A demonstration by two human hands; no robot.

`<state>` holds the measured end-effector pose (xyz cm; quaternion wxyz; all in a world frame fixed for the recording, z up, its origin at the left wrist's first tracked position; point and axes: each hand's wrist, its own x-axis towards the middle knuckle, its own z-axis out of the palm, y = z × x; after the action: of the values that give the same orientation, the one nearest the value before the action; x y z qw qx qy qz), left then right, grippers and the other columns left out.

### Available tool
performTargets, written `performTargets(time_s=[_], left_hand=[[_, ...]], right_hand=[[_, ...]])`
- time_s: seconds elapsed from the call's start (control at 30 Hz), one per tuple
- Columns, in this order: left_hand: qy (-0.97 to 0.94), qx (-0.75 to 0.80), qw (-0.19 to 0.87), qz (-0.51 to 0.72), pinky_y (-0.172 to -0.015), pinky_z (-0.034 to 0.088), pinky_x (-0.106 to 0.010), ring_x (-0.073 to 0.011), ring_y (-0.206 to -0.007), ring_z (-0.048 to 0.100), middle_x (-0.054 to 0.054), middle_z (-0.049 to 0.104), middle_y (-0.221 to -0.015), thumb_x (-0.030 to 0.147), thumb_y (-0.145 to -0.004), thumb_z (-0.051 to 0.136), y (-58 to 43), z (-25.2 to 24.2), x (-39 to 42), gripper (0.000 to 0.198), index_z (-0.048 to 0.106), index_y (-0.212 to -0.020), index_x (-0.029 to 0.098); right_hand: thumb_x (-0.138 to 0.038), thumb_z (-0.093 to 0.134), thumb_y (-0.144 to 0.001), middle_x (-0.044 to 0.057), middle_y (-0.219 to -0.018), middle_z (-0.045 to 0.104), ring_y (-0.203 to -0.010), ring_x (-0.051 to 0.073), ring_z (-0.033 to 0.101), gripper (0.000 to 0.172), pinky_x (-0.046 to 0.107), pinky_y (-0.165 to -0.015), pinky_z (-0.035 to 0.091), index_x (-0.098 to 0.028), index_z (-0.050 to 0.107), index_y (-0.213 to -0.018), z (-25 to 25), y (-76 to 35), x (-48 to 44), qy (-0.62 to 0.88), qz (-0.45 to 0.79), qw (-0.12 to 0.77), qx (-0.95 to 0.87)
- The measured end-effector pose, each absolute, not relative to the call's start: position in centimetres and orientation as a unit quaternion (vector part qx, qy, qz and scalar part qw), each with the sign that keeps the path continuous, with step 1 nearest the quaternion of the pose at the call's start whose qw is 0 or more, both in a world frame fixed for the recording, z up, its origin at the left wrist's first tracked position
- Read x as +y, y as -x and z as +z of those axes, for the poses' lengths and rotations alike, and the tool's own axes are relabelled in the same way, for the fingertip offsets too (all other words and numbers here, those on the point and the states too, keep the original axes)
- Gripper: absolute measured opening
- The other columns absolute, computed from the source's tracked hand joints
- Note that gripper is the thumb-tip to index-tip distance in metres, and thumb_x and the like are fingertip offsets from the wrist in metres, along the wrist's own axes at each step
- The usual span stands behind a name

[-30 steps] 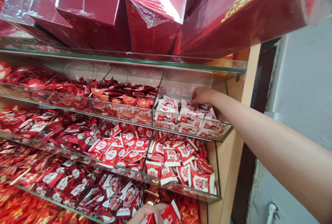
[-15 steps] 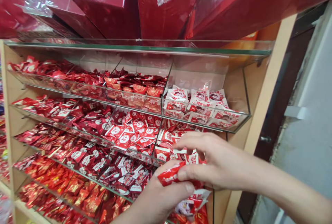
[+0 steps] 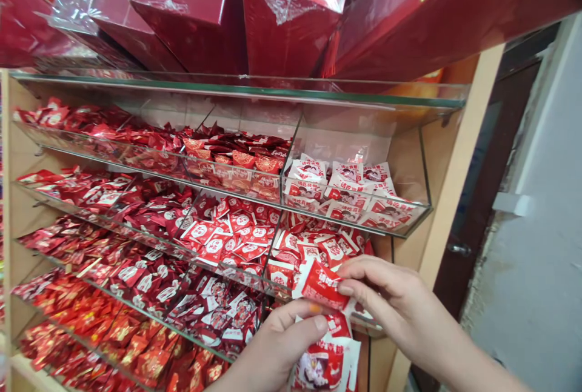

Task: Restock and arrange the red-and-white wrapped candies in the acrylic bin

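My right hand (image 3: 393,295) pinches one red candy packet (image 3: 322,286) with white crimped ends between thumb and fingertips. Just below it, my left hand (image 3: 291,337) is closed, its thumb lying over another red candy packet (image 3: 337,326). The two hands nearly meet in front of the shelves. Under the left thumb shows a red and white packet with a picture (image 3: 321,369); whether that hand also holds it, I cannot tell. Behind my hands, a bin holds red packets with white emblems (image 3: 334,249).
Tiered shelves with clear dividers hold many red packets (image 3: 131,210). White packets (image 3: 345,189) fill the upper right bin. A glass shelf (image 3: 240,90) runs above, with large wrapped red boxes (image 3: 291,34) on it. A wooden side panel (image 3: 454,180) and a door (image 3: 482,198) stand at right.
My right hand has turned and drawn slightly right and down, and its red packet now shows flat and unobscured above my left hand. More of the packets under the left thumb is visible.
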<state>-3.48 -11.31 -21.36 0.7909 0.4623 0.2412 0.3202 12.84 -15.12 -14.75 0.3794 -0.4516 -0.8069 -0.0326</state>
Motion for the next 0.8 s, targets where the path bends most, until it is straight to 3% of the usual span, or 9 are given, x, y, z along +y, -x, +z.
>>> performTargets(time_s=[0.13,0.27,0.43,0.57,0.67,0.73,0.8], left_hand=[[-0.419,0.195,0.823,0.331,-0.059,0.043,-0.024,-0.0104,-0.057,0.056,-0.001,0.063,-0.068,0.032,-0.067,0.071,4.0,-22.0,-11.2,0.031,0.064,-0.093,0.018],[-0.377,0.155,0.861,0.303,-0.071,0.043,-0.026,-0.0108,-0.065,0.058,-0.004,0.064,-0.077,0.032,-0.07,0.069,4.6,-22.9,-11.2,0.03,0.065,-0.094,0.015],[-0.404,0.149,0.862,0.269,-0.066,0.042,-0.025,-0.0089,-0.059,0.055,-0.002,0.061,-0.071,0.035,-0.07,0.07,4.4,-23.3,-12.1,0.027,0.061,-0.086,0.014],[-0.459,0.202,0.817,0.283,-0.055,0.042,-0.023,-0.0091,-0.053,0.055,0.001,0.061,-0.068,0.039,-0.069,0.068,3.5,-23.4,-12.6,0.032,0.056,-0.091,0.02],[-0.505,0.215,0.773,0.32,-0.049,0.039,-0.02,-0.0086,-0.05,0.051,0.002,0.059,-0.064,0.045,-0.068,0.067,3.0,-23.4,-12.5,0.038,0.057,-0.096,0.021],[-0.534,0.208,0.743,0.346,-0.053,0.039,-0.021,-0.0083,-0.052,0.05,0.002,0.059,-0.065,0.045,-0.067,0.068,2.9,-23.5,-12.3,0.039,0.059,-0.095,0.019],[-0.547,0.189,0.733,0.358,-0.06,0.037,-0.022,-0.0095,-0.06,0.052,0.001,0.06,-0.069,0.044,-0.064,0.071,3.0,-23.4,-12.2,0.039,0.062,-0.091,0.018]], right_hand=[[-0.012,0.044,-0.085,0.005,-0.099,0.063,-0.093,0.016,0.06,0.022,0.023,-0.076,0.052,-0.024,0.056,-0.1,-16.2,-14.0,-15.8,0.366,-0.156,0.403,-0.824],[-0.008,0.046,-0.083,0.005,-0.107,0.061,-0.096,0.014,0.06,0.027,0.02,-0.078,0.052,-0.026,0.054,-0.102,-17.7,-15.0,-16.1,0.341,-0.183,0.38,-0.84],[-0.01,0.048,-0.083,0.006,-0.107,0.061,-0.098,0.017,0.059,0.024,0.026,-0.081,0.051,-0.026,0.058,-0.099,-19.2,-14.5,-16.3,0.325,-0.158,0.389,-0.847],[-0.011,0.044,-0.084,0.007,-0.112,0.059,-0.103,0.018,0.057,0.025,0.027,-0.084,0.05,-0.025,0.059,-0.098,-20.2,-13.7,-16.8,0.375,-0.085,0.442,-0.81],[-0.023,0.05,-0.085,0.009,-0.111,0.059,-0.101,0.018,0.058,0.031,0.029,-0.08,0.052,-0.026,0.049,-0.116,-20.9,-13.3,-17.1,0.459,0.055,0.499,-0.733],[-0.032,0.054,-0.082,0.008,-0.102,0.061,-0.092,0.019,0.061,0.042,0.028,-0.074,0.054,-0.025,0.042,-0.122,-21.2,-13.0,-17.1,0.487,0.165,0.504,-0.694],[-0.035,0.056,-0.08,0.007,-0.093,0.062,-0.083,0.018,0.062,0.037,0.027,-0.069,0.054,-0.023,0.046,-0.114,-21.4,-12.9,-17.0,0.488,0.232,0.488,-0.685]])
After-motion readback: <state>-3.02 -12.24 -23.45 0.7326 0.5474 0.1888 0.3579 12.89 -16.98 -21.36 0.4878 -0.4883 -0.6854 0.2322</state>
